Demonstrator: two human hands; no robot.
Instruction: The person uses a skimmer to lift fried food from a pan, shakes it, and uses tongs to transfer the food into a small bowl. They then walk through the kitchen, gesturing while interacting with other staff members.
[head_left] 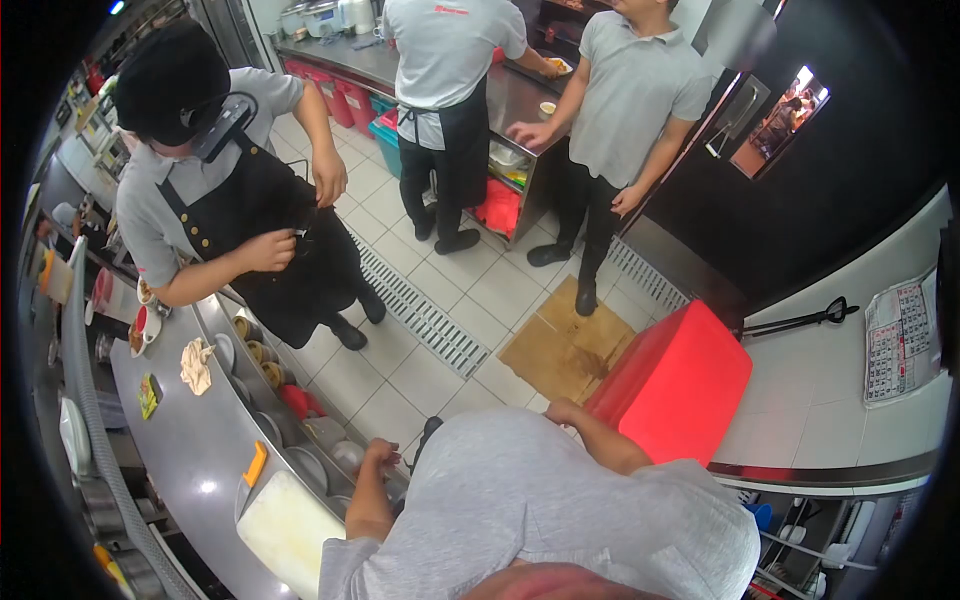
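Observation:
My left hand (379, 456) hangs low beside the steel counter's edge, near the plates (307, 468) on the shelf below it. Its fingers are loosely bent and partly apart, with nothing seen in them. On the counter close by lie a white cutting board (290, 535) and a knife with an orange handle (256, 465). At my other side, my right hand (566, 412) is near the big red box (665, 385). The front of my grey shirt covers part of that hand, so its fingers are hard to make out.
A co-worker in a black apron (265, 220) stands ahead left, fingers on a small dark item. Two more people stand at the back steel counter (350, 62). Cardboard (550, 350) lies on the tiled floor beside a drain grate (430, 318). A crumpled cloth (196, 367) rests on the left counter.

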